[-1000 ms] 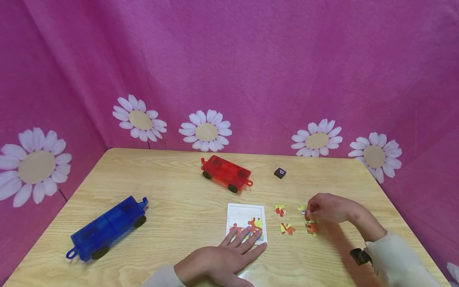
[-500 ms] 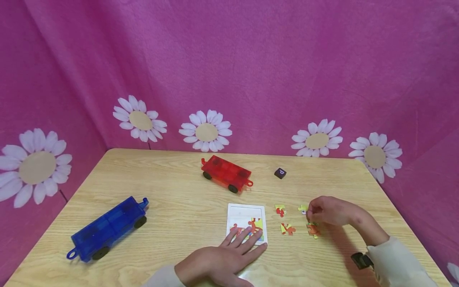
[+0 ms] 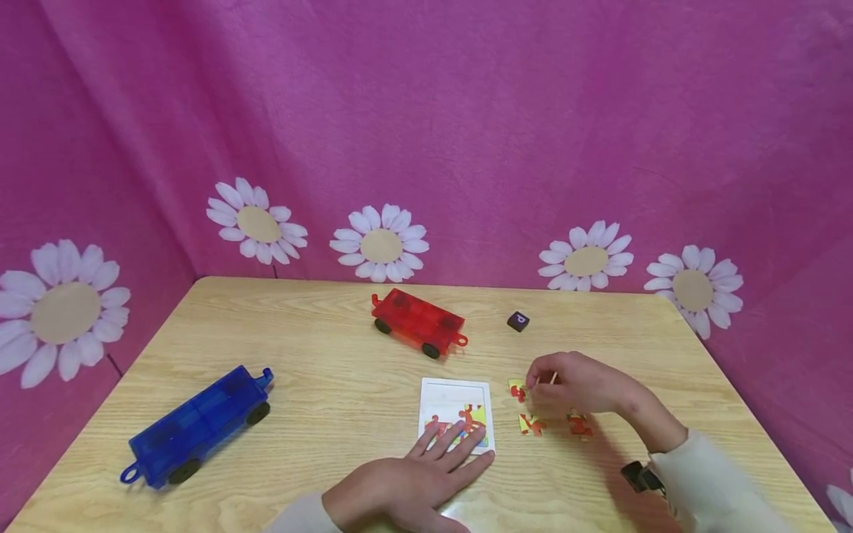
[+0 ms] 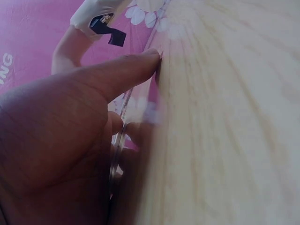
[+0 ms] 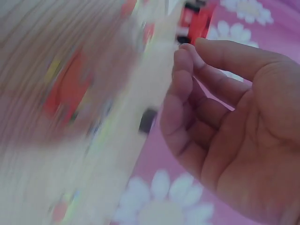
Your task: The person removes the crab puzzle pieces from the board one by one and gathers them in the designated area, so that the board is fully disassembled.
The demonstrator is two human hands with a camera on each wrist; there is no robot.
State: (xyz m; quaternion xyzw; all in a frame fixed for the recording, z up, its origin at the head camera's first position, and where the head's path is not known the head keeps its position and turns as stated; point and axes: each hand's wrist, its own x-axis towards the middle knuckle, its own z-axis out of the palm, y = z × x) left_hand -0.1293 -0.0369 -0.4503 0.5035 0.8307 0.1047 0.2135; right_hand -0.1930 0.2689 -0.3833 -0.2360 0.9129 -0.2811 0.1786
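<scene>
In the head view my left hand (image 3: pixel 420 477) lies with spread, straight fingers on the lower part of a white puzzle tray (image 3: pixel 456 383). The tray has some picture pieces (image 3: pixel 474 416) along its bottom, partly under my fingers. To the right my right hand (image 3: pixel 583 381) hovers low over the table, fingertips beside a yellow-and-red puzzle piece (image 3: pixel 517 390). In the right wrist view its fingers curl and the thumb meets the fingertips, with nothing visible between them. Two more puzzle pieces show: one yellow-orange (image 3: pixel 528 424), one orange (image 3: pixel 580 425). My right hand covers the spot beyond the orange piece.
A red toy wagon base (image 3: pixel 418 320) stands behind the tray, with a small black letter tile (image 3: pixel 518 320) to its right. At the left is a blue toy wagon base (image 3: pixel 200 422). A pink daisy-print cloth (image 3: pixel 426 133) hangs behind the wooden table (image 3: pixel 320 355).
My right hand has moved left from the orange piece toward the yellow-and-red one. A yellow piece seen at its fingertips earlier is out of sight in the head view. My left hand stays put.
</scene>
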